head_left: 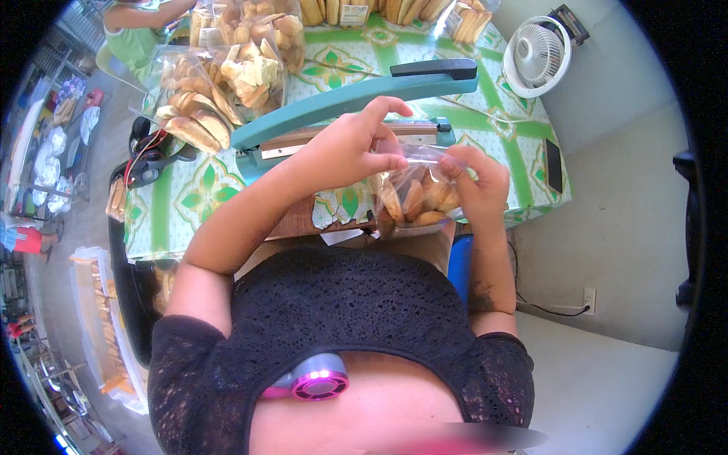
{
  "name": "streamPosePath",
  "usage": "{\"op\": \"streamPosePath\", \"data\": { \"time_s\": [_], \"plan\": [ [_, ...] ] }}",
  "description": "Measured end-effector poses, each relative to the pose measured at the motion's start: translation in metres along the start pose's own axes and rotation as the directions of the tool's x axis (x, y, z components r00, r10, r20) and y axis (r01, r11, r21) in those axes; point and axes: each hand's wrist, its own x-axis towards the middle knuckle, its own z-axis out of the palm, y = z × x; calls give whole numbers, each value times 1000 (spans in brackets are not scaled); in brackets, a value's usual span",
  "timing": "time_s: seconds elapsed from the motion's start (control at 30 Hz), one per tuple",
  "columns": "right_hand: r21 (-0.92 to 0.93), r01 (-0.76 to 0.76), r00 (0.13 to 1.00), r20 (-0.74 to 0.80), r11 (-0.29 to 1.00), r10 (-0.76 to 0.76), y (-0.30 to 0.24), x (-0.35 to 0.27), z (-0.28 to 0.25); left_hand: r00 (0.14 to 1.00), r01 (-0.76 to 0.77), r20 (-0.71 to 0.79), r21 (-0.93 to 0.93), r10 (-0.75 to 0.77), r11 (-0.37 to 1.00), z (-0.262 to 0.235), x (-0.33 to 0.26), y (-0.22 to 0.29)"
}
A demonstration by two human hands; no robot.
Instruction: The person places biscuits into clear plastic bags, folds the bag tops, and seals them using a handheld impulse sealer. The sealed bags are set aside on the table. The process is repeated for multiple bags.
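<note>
A clear plastic bag of sliced, golden-brown bread (413,201) hangs in front of me at the near side of a teal bar heat sealer (349,102). At the bag's upper right corner, my right hand (479,178) is closed, pinching the plastic between thumb and fingers. My left hand (362,144) is at the upper left of the bag, thumb along the plastic and index finger stretched toward the sealer. Its fingers are apart, the others partly curled behind the plastic. The sealer's long arm, with a black handle (434,68), is raised over its sealing strip (292,144).
Filled bread bags (254,72) crowd the table's far left on a green-and-white patterned cloth (208,186). A white fan (537,57) stands far right, near a black phone (554,165). A tape dispenser (152,163) sits left. Beyond, another person's arm (144,15) reaches in.
</note>
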Motion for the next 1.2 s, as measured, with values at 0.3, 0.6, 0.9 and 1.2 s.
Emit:
{"op": "streamPosePath", "data": {
  "time_s": [0.3,0.6,0.9,1.2],
  "plan": [
    [103,-616,719,477,781,505,78,98,17,995,59,-95,395,-23,917,13,32,-42],
    [214,-762,616,530,611,583,132,111,40,945,323,-39,268,-324,908,-64,99,-73],
    [-2,-700,609,521,714,599,144,116,52,455,524,750,211,-480,825,-43,154,-123],
    [78,-472,839,347,878,420,137,107,54,511,147,747,412,-426,899,-7,168,-137]
  ]
}}
